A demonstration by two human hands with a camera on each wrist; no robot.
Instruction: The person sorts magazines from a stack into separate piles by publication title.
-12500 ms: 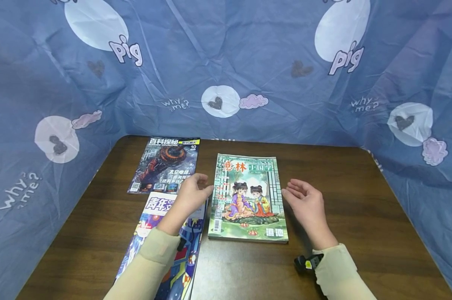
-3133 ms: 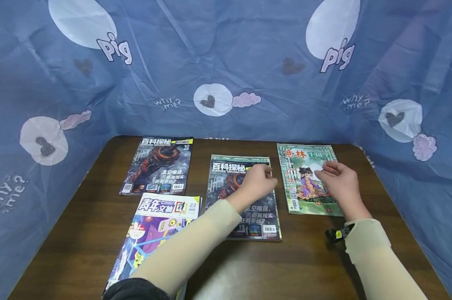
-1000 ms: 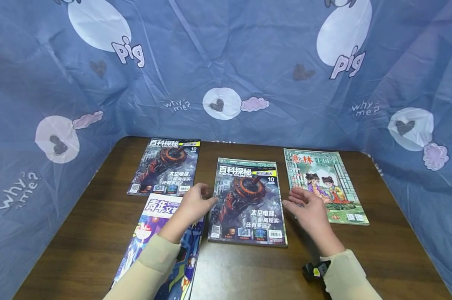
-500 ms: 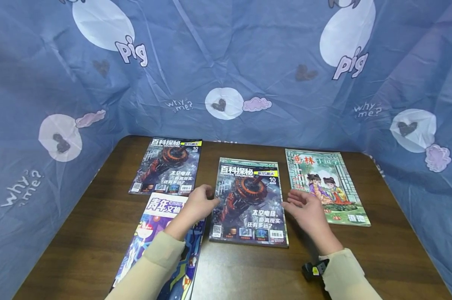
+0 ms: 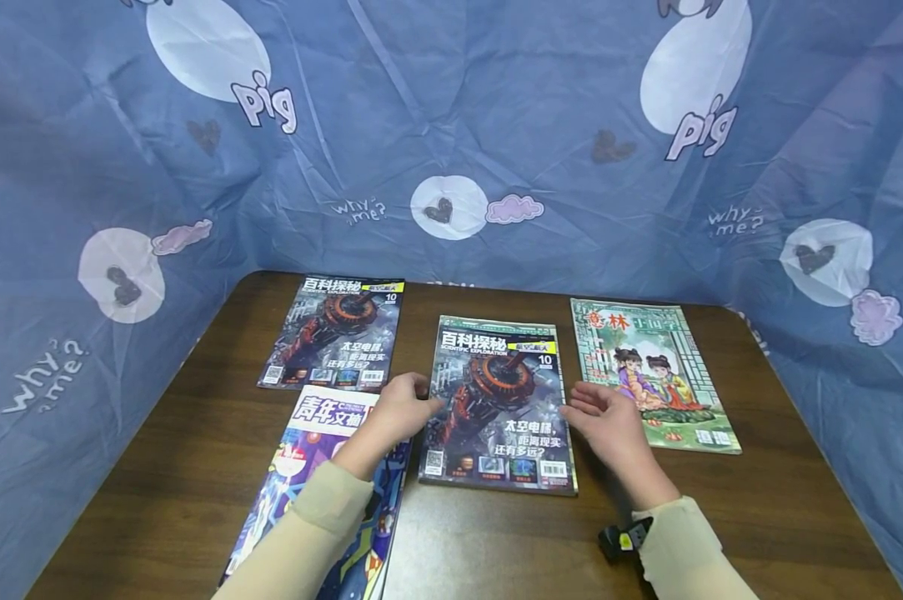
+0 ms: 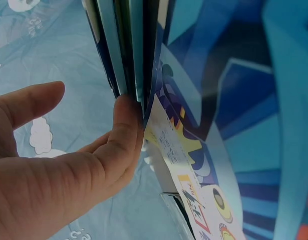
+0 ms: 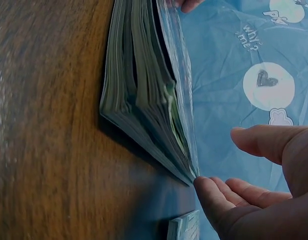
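Observation:
A dark Scientific Exploration magazine (image 5: pixel 489 392) lies on top of a thick stack in the middle of the table, a green cover's edge peeking out behind it. My left hand (image 5: pixel 394 417) is at the stack's left side, fingers relaxed. In the left wrist view its fingertips touch page edges (image 6: pixel 119 50), thumb apart. On the right side, my right hand (image 5: pixel 612 429) holds its fingertips at the stack's edge. The right wrist view shows those fingers (image 7: pixel 209 192) at a corner of the stack (image 7: pixel 143 75), with the thumb raised away.
Back left lies another dark magazine (image 5: pixel 338 333). A purple magazine pile (image 5: pixel 271 500) sits below it, partly under the left sleeve (image 5: pixel 308 533). A green magazine with two cartoon girls (image 5: pixel 654 367) lies back right. Blue patterned cloth (image 5: pixel 571 225) walls the table (image 5: pixel 781 500).
A green magazine went from the centre stack to the back right, and a dark one now tops the stack. Both hands came back to its sides; over the last second they barely moved.

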